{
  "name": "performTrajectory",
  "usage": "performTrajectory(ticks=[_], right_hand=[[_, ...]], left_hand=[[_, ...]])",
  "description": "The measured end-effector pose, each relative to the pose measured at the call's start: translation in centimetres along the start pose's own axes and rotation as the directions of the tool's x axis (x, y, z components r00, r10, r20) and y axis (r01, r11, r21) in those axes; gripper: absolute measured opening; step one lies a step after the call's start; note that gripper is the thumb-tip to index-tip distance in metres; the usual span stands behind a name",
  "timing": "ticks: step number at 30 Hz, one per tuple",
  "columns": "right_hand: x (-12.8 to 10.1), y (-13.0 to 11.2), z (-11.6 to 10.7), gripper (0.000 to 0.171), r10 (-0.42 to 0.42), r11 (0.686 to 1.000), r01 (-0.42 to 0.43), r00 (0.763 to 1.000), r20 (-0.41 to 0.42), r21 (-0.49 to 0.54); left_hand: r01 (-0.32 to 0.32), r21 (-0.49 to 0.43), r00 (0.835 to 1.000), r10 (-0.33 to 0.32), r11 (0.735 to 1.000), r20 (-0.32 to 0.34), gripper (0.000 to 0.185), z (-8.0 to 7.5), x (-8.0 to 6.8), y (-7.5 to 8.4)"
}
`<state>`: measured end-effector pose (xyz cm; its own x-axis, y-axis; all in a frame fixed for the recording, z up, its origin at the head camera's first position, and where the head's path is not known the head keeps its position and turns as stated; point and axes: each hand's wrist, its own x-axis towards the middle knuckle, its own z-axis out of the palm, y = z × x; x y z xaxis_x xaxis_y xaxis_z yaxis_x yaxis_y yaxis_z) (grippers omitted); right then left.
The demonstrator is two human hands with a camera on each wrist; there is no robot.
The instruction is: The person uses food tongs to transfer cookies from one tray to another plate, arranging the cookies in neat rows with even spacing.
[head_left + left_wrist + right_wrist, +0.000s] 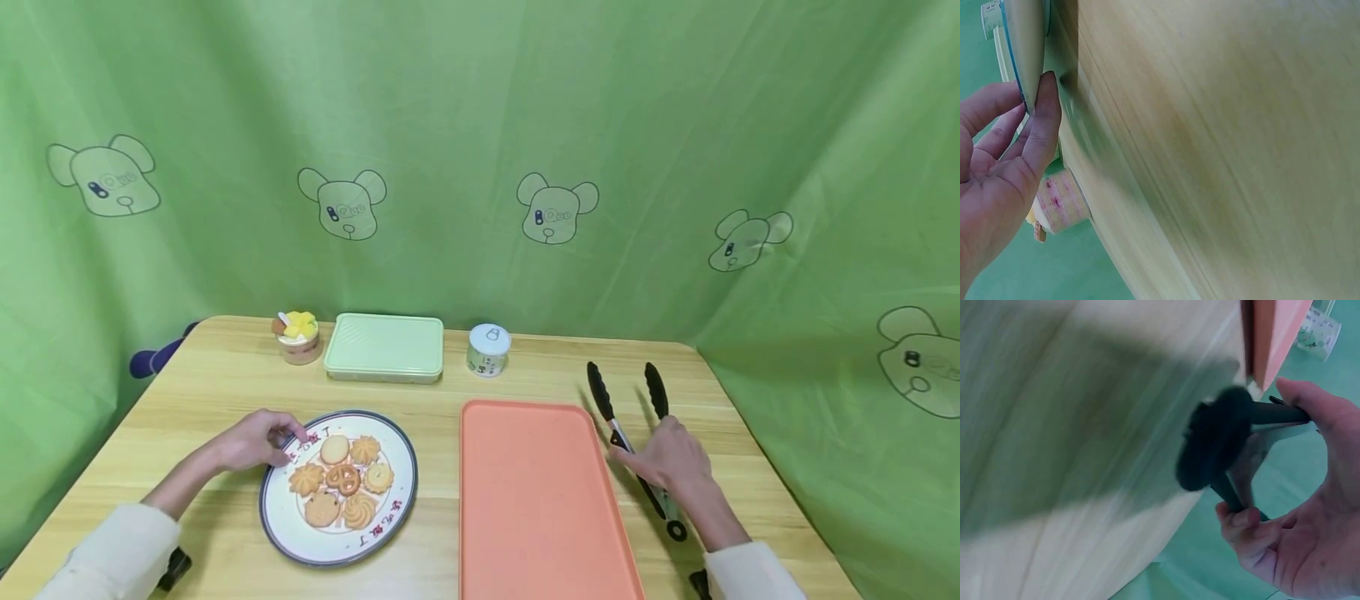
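My left hand [258, 440] pinches the upper left rim of a round white plate [300, 537] with a dark blue edge and red lettering. In the left wrist view the plate's edge [1027, 50] sits between thumb and fingers. Several cookies lie grouped on the plate, with a pretzel-shaped cookie [343, 479] in the middle. At the right, my right hand [671, 458] grips a pair of tongs [601, 393] across both arms. Their black tips point away from me, spread apart, and the black hinge end [1216, 437] is nearest the right wrist camera.
A pink-orange tray [540, 500] lies between plate and tongs. Along the table's back edge stand a dessert cup [300, 346], a pale green lidded box [386, 346] and a small white-lidded can [488, 350]. Green curtain [450, 108] surrounds the wooden table [442, 433].
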<state>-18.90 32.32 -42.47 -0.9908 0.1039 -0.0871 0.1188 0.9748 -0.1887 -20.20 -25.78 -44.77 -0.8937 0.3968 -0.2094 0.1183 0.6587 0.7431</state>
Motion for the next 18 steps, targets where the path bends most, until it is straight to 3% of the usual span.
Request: performTrajectory(ticks=[6,12,15,18], right_hand=[[0.1,1.0,0.4,0.107,0.024,1.0,-0.025,0.997,0.072,0.002],[0.5,1.4,0.6,0.111,0.033,0.999,-0.031,0.995,0.092,-0.026],[0.4,1.4,-0.2,0.106,0.042,0.999,-0.041,0.983,0.18,-0.009],[0.5,1.5,-1.8,0.095,0.081,0.995,-0.096,0.949,0.304,0.034]], left_hand=[[-0.003,0.006,1.0,0.003,1.0,-0.005,0.033,0.1,-0.2,-0.1],[-0.035,-0.016,0.999,0.036,0.999,0.027,0.035,-0.1,-0.3,-0.4],[-0.069,-0.022,0.995,0.071,0.997,0.066,0.037,-0.3,-0.3,-0.4],[-0.082,-0.022,0.993,0.084,0.996,0.087,0.039,-1.0,-0.3,-0.2]])
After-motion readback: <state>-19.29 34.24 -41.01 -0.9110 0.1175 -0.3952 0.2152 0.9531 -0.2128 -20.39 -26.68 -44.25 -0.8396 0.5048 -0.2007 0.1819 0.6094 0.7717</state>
